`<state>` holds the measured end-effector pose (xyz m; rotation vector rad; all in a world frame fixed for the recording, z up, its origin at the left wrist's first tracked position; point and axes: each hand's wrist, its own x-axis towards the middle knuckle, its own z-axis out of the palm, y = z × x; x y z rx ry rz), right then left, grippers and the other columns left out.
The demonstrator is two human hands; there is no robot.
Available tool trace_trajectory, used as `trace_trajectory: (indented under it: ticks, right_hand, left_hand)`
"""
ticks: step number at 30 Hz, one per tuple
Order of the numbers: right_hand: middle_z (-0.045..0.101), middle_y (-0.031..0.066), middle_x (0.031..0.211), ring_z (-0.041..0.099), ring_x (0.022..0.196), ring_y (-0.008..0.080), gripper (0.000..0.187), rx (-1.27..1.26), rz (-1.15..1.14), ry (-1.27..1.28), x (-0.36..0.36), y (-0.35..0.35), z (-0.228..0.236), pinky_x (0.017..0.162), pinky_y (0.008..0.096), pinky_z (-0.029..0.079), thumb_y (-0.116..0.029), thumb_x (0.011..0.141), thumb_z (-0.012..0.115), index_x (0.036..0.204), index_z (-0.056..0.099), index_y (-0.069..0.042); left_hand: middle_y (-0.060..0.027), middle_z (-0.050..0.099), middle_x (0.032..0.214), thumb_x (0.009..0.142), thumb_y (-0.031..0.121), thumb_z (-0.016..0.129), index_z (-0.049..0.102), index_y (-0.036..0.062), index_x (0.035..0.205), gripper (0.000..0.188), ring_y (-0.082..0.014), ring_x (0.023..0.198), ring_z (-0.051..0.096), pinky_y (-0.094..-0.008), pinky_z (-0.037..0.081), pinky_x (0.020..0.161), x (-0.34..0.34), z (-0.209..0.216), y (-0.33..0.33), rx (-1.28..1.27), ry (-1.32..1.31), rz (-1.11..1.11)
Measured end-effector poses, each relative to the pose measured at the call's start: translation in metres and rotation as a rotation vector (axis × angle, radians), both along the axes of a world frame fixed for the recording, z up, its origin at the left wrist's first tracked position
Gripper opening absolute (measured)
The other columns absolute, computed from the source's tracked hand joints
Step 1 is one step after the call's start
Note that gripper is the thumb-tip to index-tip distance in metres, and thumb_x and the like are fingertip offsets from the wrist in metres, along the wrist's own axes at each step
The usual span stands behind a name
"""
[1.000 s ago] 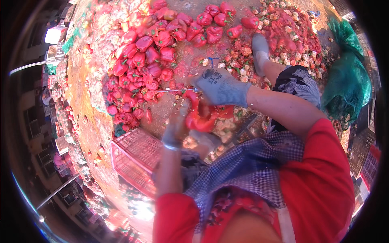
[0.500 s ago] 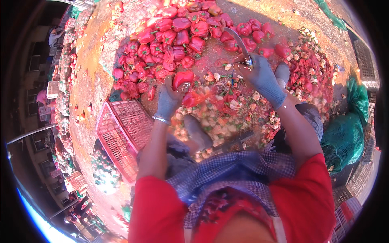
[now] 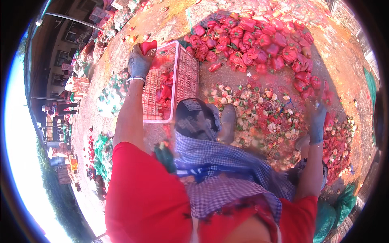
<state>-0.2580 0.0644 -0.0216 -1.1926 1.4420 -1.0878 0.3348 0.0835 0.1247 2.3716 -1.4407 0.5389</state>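
Observation:
My left hand (image 3: 140,61), in a grey-blue glove, is closed around a red bell pepper (image 3: 148,46) at the far left rim of a pink plastic crate (image 3: 176,77). Inside the crate lie several red peppers (image 3: 164,92). On the right, my gloved right hand (image 3: 317,119) is smeared by motion over the edge of the ground heap. A faint streak of the curved knife (image 3: 323,90) rises from its closed fingers; the handle is hidden.
A large pile of red peppers (image 3: 259,38) lies ahead. Cut pepper cores and scraps (image 3: 259,109) cover the ground around my boots (image 3: 228,123). Green netting (image 3: 344,202) lies at the lower right. Filled net sacks (image 3: 111,95) stand left of the crate.
My view has turned left. My left hand has carried the red pepper leftward to the crate. My right hand has drawn away to the right and blurred; the crate's inside now shows peppers.

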Motion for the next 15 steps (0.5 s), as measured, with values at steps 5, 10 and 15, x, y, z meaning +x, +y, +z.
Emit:
trace_trajectory:
  ticks: [5,10,15]
  right_hand:
    - [0.058,0.0011,0.073,0.047,0.047,0.0054,0.026,0.0,-0.027,-0.076,0.003,0.009,-0.004,0.041,0.0219,0.035,-0.017,0.088,0.07,0.104,0.061,0.001]
    - [0.06,0.0015,0.071,0.048,0.046,0.0064,0.029,-0.039,-0.078,-0.091,-0.02,0.002,0.007,0.041,0.0208,0.036,-0.017,0.087,0.072,0.106,0.06,0.001]
    - [0.059,0.0039,0.066,0.051,0.042,0.0101,0.033,-0.01,-0.239,-0.169,-0.029,-0.001,0.004,0.036,0.0248,0.037,-0.013,0.086,0.073,0.107,0.053,0.001]
  left_hand:
    - [-0.0201,0.066,0.113,0.074,0.05,0.076,0.061,0.0053,0.118,0.065,-0.0363,0.107,0.062,-0.0451,0.049,0.088,0.086,-0.003,0.06,0.556,0.1,0.091]
    - [-0.0207,0.067,0.111,0.075,0.043,0.077,0.067,-0.001,0.11,0.057,-0.0335,0.105,0.065,-0.0402,0.05,0.091,0.077,-0.036,0.017,0.656,0.147,-0.105]
    - [-0.0192,0.069,0.106,0.079,0.019,0.078,0.064,-0.0042,0.111,0.042,-0.0272,0.097,0.069,-0.0358,0.055,0.085,-0.019,-0.09,-0.075,0.556,0.384,-0.462]
